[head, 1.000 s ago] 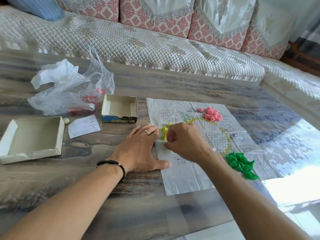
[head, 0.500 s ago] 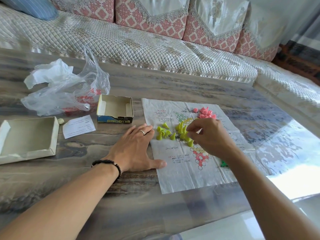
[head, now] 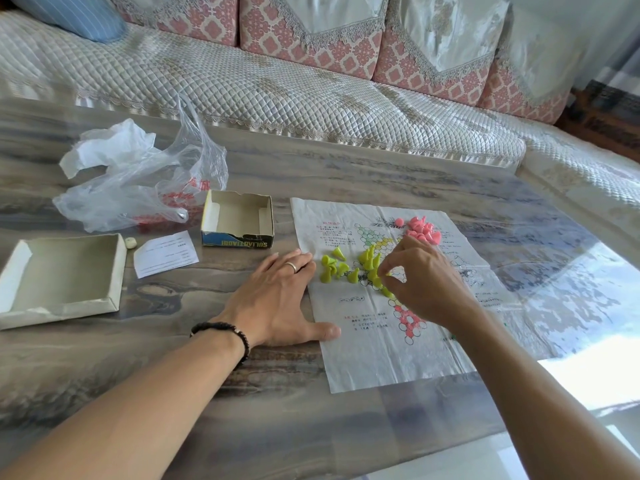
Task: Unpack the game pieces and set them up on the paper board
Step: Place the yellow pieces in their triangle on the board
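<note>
1. Farthest back, a quilted sofa (head: 277, 84) runs along the table's far edge, with a blue cushion (head: 76, 15) at its left end.
2. Nearer, the table (head: 242, 410) carries everything else; its right side is glossy with window glare.
3. The board (head: 374, 355), a creased paper sheet printed with a hexagon grid, lies flat right of centre.
4. A crumpled plastic bag (head: 138, 181) sits at far left, touching the small box.
5. A shallow lid (head: 62, 278) lies open side up at the left edge.
6. The small box (head: 239, 220), open and blue-sided, stands just left of the board's far corner.
7. The left hand (head: 277, 299) lies flat, fingers spread and straight, fingertips and thumb on the board's left edge; it wears a ring and a bead bracelet.
8. The right hand (head: 422, 282) hovers over the grid, thumb and fingers curled together, pinching 1 yellow-green peg.
9. A paper slip (head: 166, 252) lies between lid and box.
10. Yellow-green pegs (head: 334, 268) are scattered on the board between the 2 hands, some upright, some tipped.
11. Pink pegs (head: 422, 230) are heaped on the board's far part, just beyond the right hand.
12. A small white die (head: 130, 242) rests beside the lid's far right corner.
</note>
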A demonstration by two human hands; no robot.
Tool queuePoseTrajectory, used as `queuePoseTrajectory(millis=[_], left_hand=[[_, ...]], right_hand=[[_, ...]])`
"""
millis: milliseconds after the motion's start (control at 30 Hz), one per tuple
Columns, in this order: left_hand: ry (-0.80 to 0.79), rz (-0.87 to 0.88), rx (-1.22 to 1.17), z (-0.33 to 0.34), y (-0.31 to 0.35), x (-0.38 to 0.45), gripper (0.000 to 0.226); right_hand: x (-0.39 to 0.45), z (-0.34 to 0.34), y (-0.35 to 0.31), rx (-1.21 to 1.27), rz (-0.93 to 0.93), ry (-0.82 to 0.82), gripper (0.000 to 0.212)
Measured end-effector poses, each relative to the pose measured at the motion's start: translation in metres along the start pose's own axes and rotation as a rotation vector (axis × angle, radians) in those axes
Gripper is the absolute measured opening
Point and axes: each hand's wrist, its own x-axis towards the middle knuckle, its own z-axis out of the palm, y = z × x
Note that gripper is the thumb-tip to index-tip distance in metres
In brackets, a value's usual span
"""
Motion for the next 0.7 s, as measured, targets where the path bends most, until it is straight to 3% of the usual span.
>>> queuePoseTrajectory(millis=[167, 467, 567, 700], left_hand=[[0.019, 0.007, -0.005, 0.000, -0.001, 0.000, 0.113], [0.026, 0.003, -0.006, 0.001, 0.000, 0.000, 0.110], [0.023, 0.005, 0.005, 0.000, 0.000, -0.001, 0.109], [0.027, 0.003, 0.010, 0.000, 0.001, -0.001, 0.110]], right_hand=[[0.002, 0.001, -0.004, -0.043, -0.015, -0.072, 0.013], [0.004, -0.002, -0.011, -0.021, -0.026, -0.031, 0.025], [0.014, -0.005, -0.018, -0.010, -0.049, 0.040, 0.019], [0.031, 0.000, -0.032, 0.014, -0.016, -0.005, 0.016]])
